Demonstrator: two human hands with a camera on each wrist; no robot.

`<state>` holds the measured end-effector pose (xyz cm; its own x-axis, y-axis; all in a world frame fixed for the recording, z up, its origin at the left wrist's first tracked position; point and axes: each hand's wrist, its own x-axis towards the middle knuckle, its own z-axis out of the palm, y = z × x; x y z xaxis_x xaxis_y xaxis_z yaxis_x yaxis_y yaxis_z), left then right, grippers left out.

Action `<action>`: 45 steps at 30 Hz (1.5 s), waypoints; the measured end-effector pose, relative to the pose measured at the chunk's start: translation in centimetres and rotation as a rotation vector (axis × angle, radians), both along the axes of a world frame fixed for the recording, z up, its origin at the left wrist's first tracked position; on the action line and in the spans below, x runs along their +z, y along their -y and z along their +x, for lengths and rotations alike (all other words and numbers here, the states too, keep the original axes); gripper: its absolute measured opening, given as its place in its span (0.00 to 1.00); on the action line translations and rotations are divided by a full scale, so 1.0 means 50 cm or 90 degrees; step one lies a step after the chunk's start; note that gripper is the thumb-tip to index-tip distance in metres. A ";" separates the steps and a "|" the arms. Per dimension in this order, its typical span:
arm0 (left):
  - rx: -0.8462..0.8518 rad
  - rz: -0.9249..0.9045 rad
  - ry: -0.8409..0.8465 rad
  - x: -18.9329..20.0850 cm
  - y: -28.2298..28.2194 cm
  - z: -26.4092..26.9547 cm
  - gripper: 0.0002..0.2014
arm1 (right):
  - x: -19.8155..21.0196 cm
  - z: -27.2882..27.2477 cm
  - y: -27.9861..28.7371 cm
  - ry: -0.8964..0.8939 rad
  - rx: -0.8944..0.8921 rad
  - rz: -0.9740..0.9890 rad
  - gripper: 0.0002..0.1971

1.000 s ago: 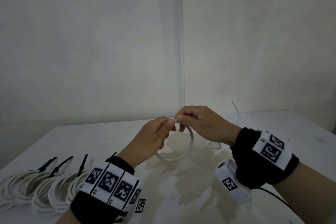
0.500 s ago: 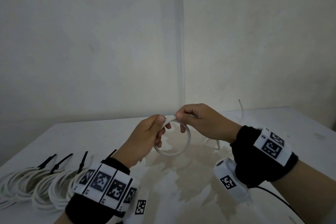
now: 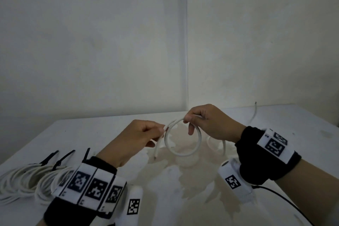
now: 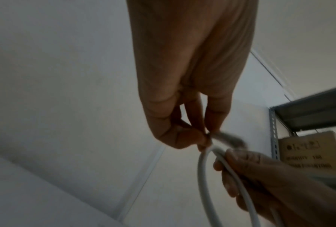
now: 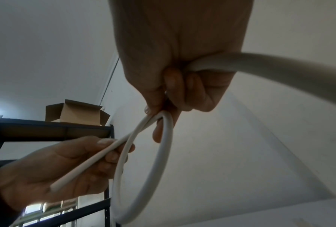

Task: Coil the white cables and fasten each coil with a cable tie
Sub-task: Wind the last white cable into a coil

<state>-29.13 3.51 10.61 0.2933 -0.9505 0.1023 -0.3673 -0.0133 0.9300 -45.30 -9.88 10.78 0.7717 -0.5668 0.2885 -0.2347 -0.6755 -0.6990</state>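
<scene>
Both hands hold one white cable (image 3: 183, 153) above the white table (image 3: 110, 130), bent into a single round loop. My left hand (image 3: 161, 131) pinches the cable near its free end (image 3: 156, 154), which hangs down left of the loop. My right hand (image 3: 190, 119) grips the top of the loop where the strands cross. In the right wrist view the loop (image 5: 143, 169) hangs below my right hand (image 5: 163, 113), and the left hand (image 5: 112, 147) pinches the short end. The cable's far part (image 3: 254, 113) trails behind my right wrist and rises off the table.
Several coiled white cables (image 3: 23, 181) with black cable ties (image 3: 62, 158) lie at the table's left front. A black cord (image 3: 282, 200) runs from my right wrist. The wrist views show a dark metal shelf (image 5: 52, 129) with a cardboard box (image 5: 75, 112).
The hands have drawn slightly apart. The left hand slid along the cable, so the free end now hangs down beside the loop, and the loop has grown a little.
</scene>
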 end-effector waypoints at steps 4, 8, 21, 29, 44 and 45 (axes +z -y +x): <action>0.009 -0.051 -0.010 -0.009 0.010 0.000 0.06 | 0.002 0.001 -0.004 0.039 -0.005 0.035 0.13; -0.022 -0.046 -0.067 -0.019 0.020 -0.024 0.04 | 0.006 0.001 -0.011 0.062 -0.003 0.056 0.12; 0.095 -0.107 0.136 -0.034 0.042 -0.041 0.07 | 0.020 -0.018 -0.032 0.009 0.021 0.079 0.14; 0.246 -0.169 0.606 -0.046 0.047 -0.035 0.05 | 0.015 -0.015 -0.022 0.009 0.012 0.063 0.12; -0.025 -0.012 0.428 -0.043 0.034 -0.036 0.18 | -0.017 -0.019 0.013 -0.033 0.001 0.030 0.14; -0.022 -0.012 0.423 -0.045 0.036 -0.032 0.18 | -0.017 -0.018 0.014 -0.028 -0.001 0.028 0.14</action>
<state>-30.74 1.71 8.38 0.1309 -0.9546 0.2675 -0.8621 0.0236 0.5062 -46.22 -10.56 9.93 0.7823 -0.5794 0.2284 -0.2674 -0.6437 -0.7171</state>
